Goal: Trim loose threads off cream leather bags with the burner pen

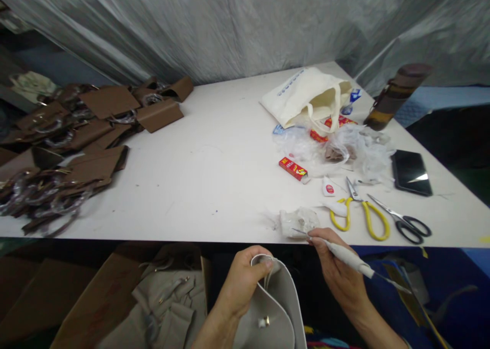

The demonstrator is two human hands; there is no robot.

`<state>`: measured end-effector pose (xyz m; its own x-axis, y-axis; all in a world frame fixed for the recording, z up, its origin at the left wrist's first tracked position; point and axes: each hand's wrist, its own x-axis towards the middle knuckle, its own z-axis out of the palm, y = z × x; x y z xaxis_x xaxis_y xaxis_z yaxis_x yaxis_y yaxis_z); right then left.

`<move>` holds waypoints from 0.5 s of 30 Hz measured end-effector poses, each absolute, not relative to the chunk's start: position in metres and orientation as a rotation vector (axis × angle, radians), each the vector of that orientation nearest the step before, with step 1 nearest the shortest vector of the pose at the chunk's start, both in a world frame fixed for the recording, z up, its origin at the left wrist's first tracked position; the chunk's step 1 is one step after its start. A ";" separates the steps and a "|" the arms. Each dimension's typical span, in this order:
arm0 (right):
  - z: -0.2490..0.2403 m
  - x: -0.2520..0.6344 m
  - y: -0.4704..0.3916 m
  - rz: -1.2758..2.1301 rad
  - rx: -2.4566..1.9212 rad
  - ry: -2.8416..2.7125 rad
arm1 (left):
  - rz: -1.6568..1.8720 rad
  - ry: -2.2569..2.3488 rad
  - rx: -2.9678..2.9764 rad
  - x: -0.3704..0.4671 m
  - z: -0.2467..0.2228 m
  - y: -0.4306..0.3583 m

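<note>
My left hand (245, 277) is closed on the upper edge of a light grey bag (273, 313), thumb on the inside of the rim. The bag hangs open below the table's front edge, with a small gold-coloured metal fitting on its panel. My right hand (340, 270) grips a thin pointed tool (346, 257) with a white wrapped handle and slender metal at both ends. Its left tip lies over a whitish smeared block (298, 222) at the table edge. Just beyond that hand are yellow-handled scissors (358, 211) and black-handled scissors (401, 221).
Brown bags (111, 104) are heaped on the table's left. At the right are a cream tote bag (302, 94), clear plastic bags (363, 147), a small red box (293, 169), a phone (411, 172) and a bottle (398, 96). Below, a cardboard box (103, 288) holds grey pieces.
</note>
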<state>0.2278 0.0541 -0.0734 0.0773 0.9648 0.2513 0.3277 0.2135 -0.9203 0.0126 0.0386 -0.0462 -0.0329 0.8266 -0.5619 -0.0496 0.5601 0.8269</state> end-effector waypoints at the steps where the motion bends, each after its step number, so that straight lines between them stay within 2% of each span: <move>1: -0.073 0.227 0.055 0.769 -1.302 -1.471 | 0.823 1.417 0.665 0.011 -0.048 0.038; 10: -0.085 0.229 0.059 0.655 -1.285 -1.634 | 0.801 1.315 0.560 0.002 -0.058 0.036; 15: -0.077 0.230 0.053 0.717 -1.299 -1.504 | 0.774 1.297 0.560 -0.001 -0.059 0.037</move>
<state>0.2296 0.0526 -0.0772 0.0576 0.9543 0.2933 0.3727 0.2520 -0.8931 -0.0009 0.0367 -0.0594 0.0859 0.7712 -0.6308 -0.1891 0.6342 0.7496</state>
